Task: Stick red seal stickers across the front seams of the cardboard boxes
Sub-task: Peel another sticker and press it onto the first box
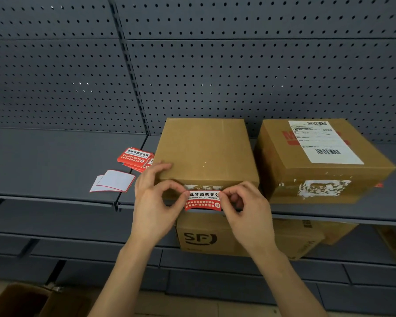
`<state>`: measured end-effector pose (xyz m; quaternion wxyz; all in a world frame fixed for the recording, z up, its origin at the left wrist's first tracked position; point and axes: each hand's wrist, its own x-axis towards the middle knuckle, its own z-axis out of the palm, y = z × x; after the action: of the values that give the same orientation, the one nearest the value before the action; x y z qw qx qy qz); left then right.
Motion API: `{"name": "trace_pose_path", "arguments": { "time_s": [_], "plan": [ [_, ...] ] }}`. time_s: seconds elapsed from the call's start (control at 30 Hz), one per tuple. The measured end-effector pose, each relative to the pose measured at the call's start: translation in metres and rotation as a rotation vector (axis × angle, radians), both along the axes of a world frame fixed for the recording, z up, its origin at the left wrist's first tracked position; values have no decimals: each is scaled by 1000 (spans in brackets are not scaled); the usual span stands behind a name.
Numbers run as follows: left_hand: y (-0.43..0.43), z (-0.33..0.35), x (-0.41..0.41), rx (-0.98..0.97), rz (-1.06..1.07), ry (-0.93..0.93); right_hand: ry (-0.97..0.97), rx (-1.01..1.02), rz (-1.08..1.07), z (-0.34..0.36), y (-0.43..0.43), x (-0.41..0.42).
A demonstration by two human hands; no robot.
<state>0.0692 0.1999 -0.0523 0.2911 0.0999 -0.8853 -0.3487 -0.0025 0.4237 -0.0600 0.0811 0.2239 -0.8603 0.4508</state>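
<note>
Sticker stock looks thin, limp and light: the red rectangular paper seal sticker (202, 201) bows slightly in front of the top front edge of the plain brown cardboard box (204, 149) on the dark grey metal shelf (55, 161). The left hand (151, 202) pinches its left end, the right hand (245, 209) its right; gripping only the end margins probably keeps it taut and uncreased
</note>
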Motion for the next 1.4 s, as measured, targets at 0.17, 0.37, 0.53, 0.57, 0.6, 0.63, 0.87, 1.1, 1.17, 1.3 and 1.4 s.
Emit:
{"name": "trace_pose_path", "arguments": {
  "time_s": [0.17,0.37,0.53,0.57,0.6,0.63,0.87,1.1,1.17,1.3,1.4],
  "plan": [
    [5,0,-8,-3,54,14,81,40,-113,-4,-9,2],
    [2,0,-11,-4,62,10,115,53,-160,-4,-14,2],
    [4,-2,-13,-8,77,31,140,95,-198,-2,-17,2],
    [4,-3,-13,-11,78,36,141,101,-205,-2,-18,2],
    [5,-3,-13,-15,79,39,142,106,-212,-2,-19,2],
    [5,-3,-13,-20,82,38,145,111,-219,-2,-19,2],
    [6,-4,-14,-53,94,40,165,126,-256,1,-23,3],
    [7,-6,-14,-79,107,67,217,146,-341,4,-19,0],
    [8,-7,-14,-95,105,89,259,134,-372,4,-17,0],
    [11,-7,-12,-150,99,112,445,182,-375,4,-18,-2],
    [12,-5,-10,-165,113,113,477,228,-279,6,-17,-9]
  ]
}}
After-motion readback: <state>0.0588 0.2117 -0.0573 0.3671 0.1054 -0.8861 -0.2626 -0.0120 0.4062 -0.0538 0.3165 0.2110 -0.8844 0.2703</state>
